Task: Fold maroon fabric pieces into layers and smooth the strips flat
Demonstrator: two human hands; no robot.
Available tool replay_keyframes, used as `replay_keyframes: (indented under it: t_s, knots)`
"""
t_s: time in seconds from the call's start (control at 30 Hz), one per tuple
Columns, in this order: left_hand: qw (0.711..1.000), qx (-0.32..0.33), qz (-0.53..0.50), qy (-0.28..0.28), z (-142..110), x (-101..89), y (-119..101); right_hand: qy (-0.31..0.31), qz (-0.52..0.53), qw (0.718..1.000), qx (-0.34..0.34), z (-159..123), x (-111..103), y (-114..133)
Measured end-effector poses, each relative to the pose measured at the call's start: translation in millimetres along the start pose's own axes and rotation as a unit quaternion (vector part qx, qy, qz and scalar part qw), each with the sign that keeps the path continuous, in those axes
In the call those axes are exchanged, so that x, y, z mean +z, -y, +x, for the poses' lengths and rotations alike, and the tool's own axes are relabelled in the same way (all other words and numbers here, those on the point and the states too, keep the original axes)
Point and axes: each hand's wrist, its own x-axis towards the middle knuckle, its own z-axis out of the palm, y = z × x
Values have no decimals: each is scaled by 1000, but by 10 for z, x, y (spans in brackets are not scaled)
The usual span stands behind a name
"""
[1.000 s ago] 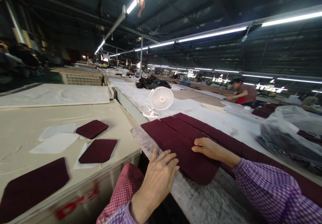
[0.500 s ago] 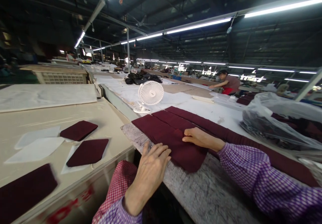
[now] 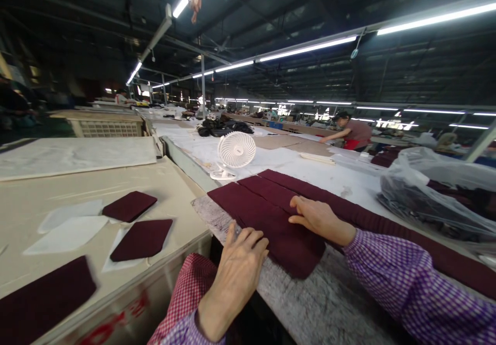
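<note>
A maroon cloth panel (image 3: 276,239) lies flat on a grey mottled surface (image 3: 310,309), at the near end of long rows of overlapping maroon cloth pieces (image 3: 364,213). My left hand (image 3: 238,267) rests at the panel's near left edge, its fingers stretched out and slightly spread. Over the panel's right side is my right hand (image 3: 320,218), with thumb and forefinger apart and no cloth visible between them. Its other fingers are curled and partly hidden. Whether its fingertips touch the cloth, I cannot tell.
A white clip fan (image 3: 237,150) stands behind the panels. Left, a cream-covered table (image 3: 174,190) holds maroon pieces (image 3: 141,239) and white sheets (image 3: 65,234). A clear plastic bag (image 3: 411,179) of dark cloth sits right. A person (image 3: 354,132) leans over the table farther back.
My right hand has opened from a pinch at the panel, and the raised fold beside it now lies flat. My left hand stays at the edge. The view has shifted slightly.
</note>
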Motion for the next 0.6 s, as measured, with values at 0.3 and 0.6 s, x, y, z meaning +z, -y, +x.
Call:
replay_keyframes:
  t_s: [0.3,0.6]
  knots:
    - [999,-15,-19,23,2,-14,-11,-9,62,996,-55,82,-1,235]
    - [994,-42,-90,-34,-205,-302,298,91,63,989,-101,-54,407,380]
